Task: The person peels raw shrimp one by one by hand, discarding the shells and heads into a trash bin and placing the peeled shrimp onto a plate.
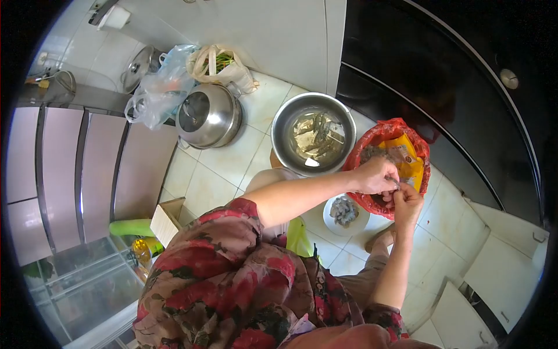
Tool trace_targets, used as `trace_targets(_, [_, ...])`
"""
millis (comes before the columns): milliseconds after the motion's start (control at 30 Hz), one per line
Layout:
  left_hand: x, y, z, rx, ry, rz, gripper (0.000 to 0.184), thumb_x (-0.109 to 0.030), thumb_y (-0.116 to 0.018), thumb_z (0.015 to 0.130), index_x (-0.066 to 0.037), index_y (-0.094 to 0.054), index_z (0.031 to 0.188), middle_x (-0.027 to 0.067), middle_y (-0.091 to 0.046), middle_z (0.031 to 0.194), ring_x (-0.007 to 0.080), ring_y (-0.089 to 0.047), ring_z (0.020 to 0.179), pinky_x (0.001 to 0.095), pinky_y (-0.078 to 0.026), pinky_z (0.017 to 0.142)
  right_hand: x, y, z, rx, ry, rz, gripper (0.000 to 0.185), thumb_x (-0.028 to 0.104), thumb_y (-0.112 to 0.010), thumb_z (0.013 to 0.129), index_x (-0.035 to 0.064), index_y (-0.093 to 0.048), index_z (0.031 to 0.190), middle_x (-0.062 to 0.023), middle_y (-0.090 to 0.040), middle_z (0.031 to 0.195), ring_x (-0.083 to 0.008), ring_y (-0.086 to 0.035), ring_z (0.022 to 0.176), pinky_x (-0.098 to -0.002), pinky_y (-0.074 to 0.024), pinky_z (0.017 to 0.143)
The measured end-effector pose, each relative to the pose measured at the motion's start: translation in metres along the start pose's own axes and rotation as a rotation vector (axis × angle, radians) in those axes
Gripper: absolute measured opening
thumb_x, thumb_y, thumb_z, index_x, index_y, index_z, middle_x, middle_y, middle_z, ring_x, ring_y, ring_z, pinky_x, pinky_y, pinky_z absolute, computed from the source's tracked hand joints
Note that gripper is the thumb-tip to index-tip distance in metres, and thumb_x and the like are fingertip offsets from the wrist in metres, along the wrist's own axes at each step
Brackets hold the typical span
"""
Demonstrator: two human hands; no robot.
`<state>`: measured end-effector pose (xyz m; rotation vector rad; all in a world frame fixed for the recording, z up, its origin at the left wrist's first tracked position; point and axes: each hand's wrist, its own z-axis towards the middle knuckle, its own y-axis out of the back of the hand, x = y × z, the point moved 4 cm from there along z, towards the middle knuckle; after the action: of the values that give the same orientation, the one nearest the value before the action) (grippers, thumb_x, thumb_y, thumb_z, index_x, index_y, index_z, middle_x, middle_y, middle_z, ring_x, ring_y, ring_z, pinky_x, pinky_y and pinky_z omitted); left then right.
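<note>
My left hand (376, 175) and my right hand (407, 201) meet over a bin lined with a red plastic bag (363, 139). Both are closed, fingertips together on a small greyish shrimp (393, 183), mostly hidden by the fingers. Just below my left wrist, a white bowl (330, 220) holds a heap of peeled grey shrimp (344, 212). Beyond my left forearm is a steel basin (280, 136) with water and several dark unpeeled shrimp (317, 132). Inside the red bag lie yellow packaging (411, 171) and greyish scraps (375, 152).
A lidded steel pot (210, 116) stands on the tiled floor (218, 180), beside a clear plastic bag (157, 96) and a cloth bag of greens (232, 72). Black glossy cabinet fronts (401, 64) rise behind the bin. At left are a long green gourd (131, 227) and an oil bottle (141, 250).
</note>
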<state>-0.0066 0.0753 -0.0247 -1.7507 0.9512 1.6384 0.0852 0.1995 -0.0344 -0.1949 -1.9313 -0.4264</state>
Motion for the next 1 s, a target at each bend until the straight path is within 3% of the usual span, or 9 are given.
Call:
trace_targets(133, [0.0, 0.0, 0.0, 0.134, 0.138, -0.313, 0.017, -0.012, -0.062, 0.085, 0.003, -0.065, 0.093, 0.0095, -0.068, 0.076, 0.0127, -0.065, 0.065, 0.0256, -0.053, 0.058, 0.008, 0.005, -0.003, 0.075, -0.019, 0.057, 0.022, -0.006, -0.044, 0.086, -0.0061, -0.064, 0.098, -0.0103, -0.065, 0.076, -0.0155, -0.064, 0.061, -0.0254, -0.0545, 0.053])
trace_targets(233, [0.001, 0.002, 0.002, 0.148, 0.255, -0.439, 0.021, -0.014, -0.06, 0.089, 0.001, -0.061, 0.104, 0.0078, -0.067, 0.086, 0.012, -0.065, 0.073, 0.0236, -0.053, 0.064, 0.016, 0.006, -0.009, 0.168, 0.021, 0.144, 0.021, 0.004, -0.049, 0.094, -0.0076, -0.058, 0.109, -0.0123, -0.066, 0.083, -0.0171, -0.066, 0.07, -0.0268, -0.0562, 0.06])
trace_targets(267, [0.004, 0.001, 0.004, 0.162, 0.234, -0.438, 0.02, -0.013, -0.059, 0.09, 0.0, -0.061, 0.105, 0.0071, -0.066, 0.087, 0.0116, -0.064, 0.074, 0.0237, -0.053, 0.065, 0.015, 0.006, -0.01, 0.172, 0.044, 0.173, 0.022, 0.006, -0.05, 0.095, -0.0079, -0.057, 0.111, -0.0122, -0.067, 0.086, -0.0166, -0.066, 0.074, -0.0263, -0.0558, 0.06])
trace_targets(433, [0.005, -0.007, 0.002, 0.186, 0.259, -0.364, 0.018, -0.005, -0.056, 0.09, 0.0, -0.058, 0.107, 0.0061, -0.065, 0.089, 0.0112, -0.064, 0.077, 0.025, -0.053, 0.07, 0.009, 0.012, -0.007, 0.134, -0.027, 0.17, 0.018, 0.006, -0.051, 0.093, -0.0076, -0.06, 0.101, -0.011, -0.067, 0.077, -0.0153, -0.066, 0.065, -0.0252, -0.0548, 0.055])
trace_targets(600, [-0.01, -0.007, 0.002, 0.158, 0.156, -0.164, 0.014, -0.004, -0.057, 0.088, -0.003, -0.056, 0.101, 0.0007, -0.061, 0.087, 0.0059, -0.058, 0.081, 0.0217, -0.047, 0.071, 0.01, 0.017, -0.008, 0.136, -0.018, 0.07, 0.015, 0.006, -0.053, 0.091, -0.0052, -0.064, 0.093, -0.0089, -0.066, 0.071, -0.0134, -0.066, 0.061, -0.0257, -0.0542, 0.051])
trace_targets(633, [-0.01, -0.007, 0.002, 0.148, 0.137, -0.153, 0.009, -0.002, -0.057, 0.086, 0.0, -0.056, 0.095, 0.0038, -0.063, 0.085, 0.0099, -0.062, 0.078, 0.0251, -0.051, 0.07, 0.013, 0.018, -0.01, 0.133, -0.039, 0.051, 0.015, 0.005, -0.054, 0.091, -0.0047, -0.065, 0.092, -0.0083, -0.066, 0.07, -0.013, -0.066, 0.062, -0.0258, -0.054, 0.052])
trace_targets(767, [-0.005, -0.007, 0.002, 0.155, -0.01, 0.039, 0.014, -0.004, -0.058, 0.083, -0.001, -0.055, 0.096, 0.0066, -0.063, 0.085, 0.0145, -0.062, 0.079, 0.0291, -0.05, 0.072, 0.013, 0.021, -0.014, 0.138, -0.018, -0.067, 0.013, 0.005, -0.055, 0.089, -0.0047, -0.065, 0.091, -0.0076, -0.065, 0.069, -0.0129, -0.066, 0.062, -0.026, -0.0537, 0.054])
trace_targets(833, [-0.012, -0.008, 0.002, 0.178, -0.088, 0.209, 0.018, -0.006, -0.059, 0.081, -0.002, -0.055, 0.098, 0.0105, -0.063, 0.086, 0.0214, -0.062, 0.08, 0.0333, -0.048, 0.073, 0.012, 0.024, -0.014, 0.139, 0.04, -0.098, 0.012, 0.004, -0.056, 0.087, -0.0053, -0.064, 0.09, -0.0068, -0.064, 0.068, -0.0128, -0.066, 0.063, -0.026, -0.0531, 0.055])
trace_targets(1000, [-0.019, -0.01, 0.001, 0.174, -0.136, 0.239, 0.018, -0.007, -0.057, 0.08, -0.004, -0.054, 0.098, 0.0127, -0.063, 0.086, 0.0274, -0.062, 0.08, 0.0353, -0.048, 0.073, 0.012, 0.027, -0.012, 0.102, 0.039, -0.065, 0.012, 0.003, -0.057, 0.085, -0.0056, -0.063, 0.089, -0.0065, -0.064, 0.068, -0.013, -0.067, 0.063, -0.0257, -0.0527, 0.054])
